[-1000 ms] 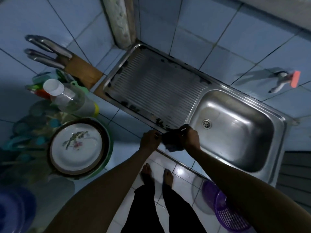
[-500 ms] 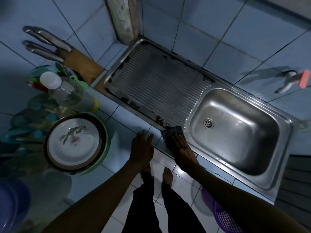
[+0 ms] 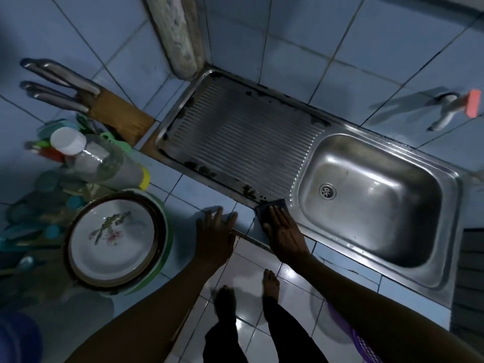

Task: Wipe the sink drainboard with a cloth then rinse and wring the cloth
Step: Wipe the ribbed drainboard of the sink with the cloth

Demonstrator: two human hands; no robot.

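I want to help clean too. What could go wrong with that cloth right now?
The cloth lies at the counter's front edge under the flat right hand, so a pull might drop it to the floor. Dark grime along the drainboard rim may smear. The tap is far from the cloth, so it might drip.

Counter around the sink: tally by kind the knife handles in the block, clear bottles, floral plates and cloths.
Knife handles in the block: 3
Clear bottle: 1
Floral plate: 1
Cloth, under the right hand: 1
Total: 6
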